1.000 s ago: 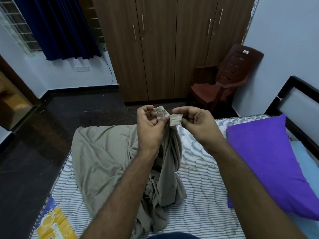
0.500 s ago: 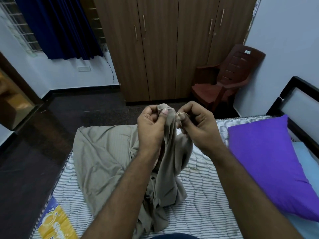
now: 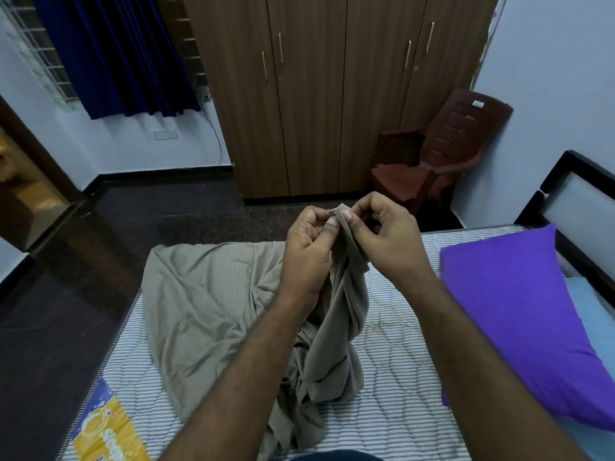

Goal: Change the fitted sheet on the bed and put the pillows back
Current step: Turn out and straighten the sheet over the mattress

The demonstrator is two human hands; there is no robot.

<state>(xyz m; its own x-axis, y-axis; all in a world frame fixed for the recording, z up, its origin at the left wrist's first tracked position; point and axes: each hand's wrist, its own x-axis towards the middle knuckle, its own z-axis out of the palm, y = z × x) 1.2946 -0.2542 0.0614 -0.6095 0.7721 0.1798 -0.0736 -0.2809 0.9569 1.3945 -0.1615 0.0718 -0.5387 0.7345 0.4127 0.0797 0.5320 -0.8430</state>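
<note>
Striped and bare, the mattress point(image 3: 392, 387) fills the near part of the room. On it, left of centre, lies a bunched khaki fitted sheet point(image 3: 213, 311), one gathered corner lifted above the heap. Both hands meet at that raised tip: the left hand point(image 3: 307, 257) pinches it between thumb and curled fingers, and the right hand point(image 3: 387, 237) pinches the same edge just beside it. A purple pillow point(image 3: 509, 314) lies at the right against the dark headboard point(image 3: 579, 207), over a pale blue pillow point(image 3: 595, 314). Beyond the bed stand a wooden wardrobe point(image 3: 316, 94) and a brown plastic chair point(image 3: 439, 154).

You are in a home bedroom.
A bed point(image 3: 392, 387) with pillow point(image 3: 519, 314), wooden wardrobe point(image 3: 332, 94), curtain point(image 3: 116, 54) and plastic chair point(image 3: 442, 151) surround you.
</note>
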